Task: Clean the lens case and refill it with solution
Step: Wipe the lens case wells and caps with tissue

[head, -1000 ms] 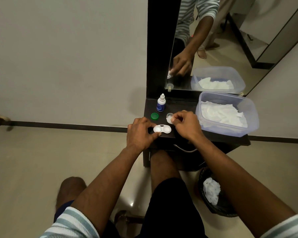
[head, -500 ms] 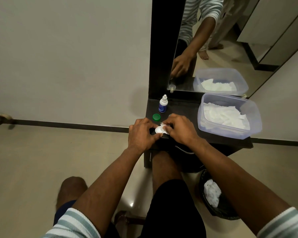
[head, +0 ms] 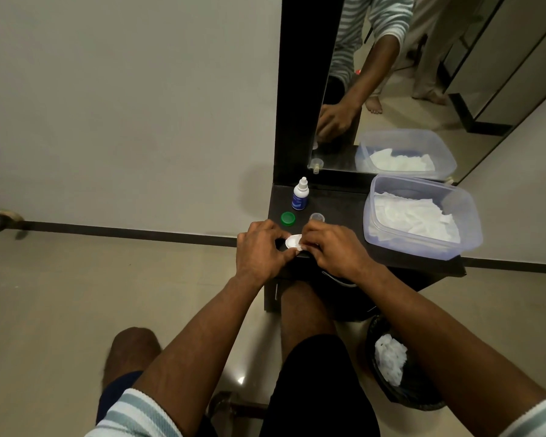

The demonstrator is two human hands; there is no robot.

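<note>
Head view: left hand (head: 259, 250) and right hand (head: 331, 250) pinch lens case (head: 293, 241).

Lens case (head: 293, 241): white, one round well showing, the rest hidden under fingers; lies at the front edge of the dark shelf (head: 338, 203). Solution bottle (head: 300, 195): small, white with blue label, nozzle tip bare, upright at the shelf's back left. Green cap (head: 287, 218): round, flat on the shelf between bottle and case. Clear cap (head: 317, 217): just right of the green cap.
</note>
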